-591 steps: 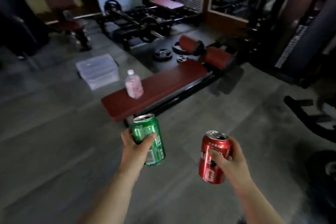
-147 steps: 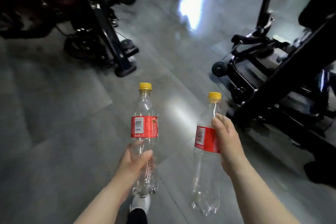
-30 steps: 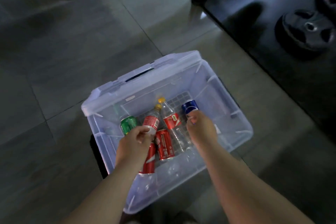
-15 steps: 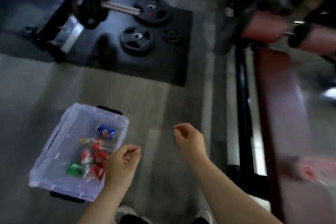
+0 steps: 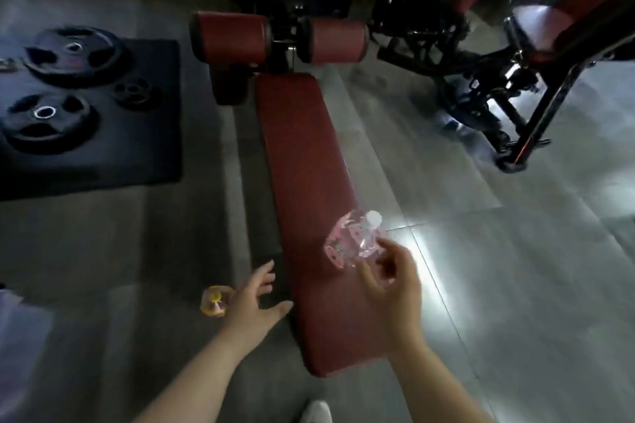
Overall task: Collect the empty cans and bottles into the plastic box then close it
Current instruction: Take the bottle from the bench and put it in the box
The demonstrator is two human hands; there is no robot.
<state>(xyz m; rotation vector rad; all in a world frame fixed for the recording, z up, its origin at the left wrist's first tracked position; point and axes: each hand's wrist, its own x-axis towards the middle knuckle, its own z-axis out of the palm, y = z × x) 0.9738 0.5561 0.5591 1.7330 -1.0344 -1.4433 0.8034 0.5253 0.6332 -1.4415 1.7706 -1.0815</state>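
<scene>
The right hand (image 5: 395,282) is spread just beside the pink bottle (image 5: 354,240) on the bench (image 5: 302,154), and the left hand (image 5: 254,302) is spread and empty.

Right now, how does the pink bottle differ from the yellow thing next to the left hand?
The pink bottle stands on the red bench; the yellow thing lies on the floor. The pink bottle has a white cap and looks bigger; the yellow thing is too blurred to identify. The right hand nearly touches the bottle; the left hand is beside the yellow thing, open.
</scene>
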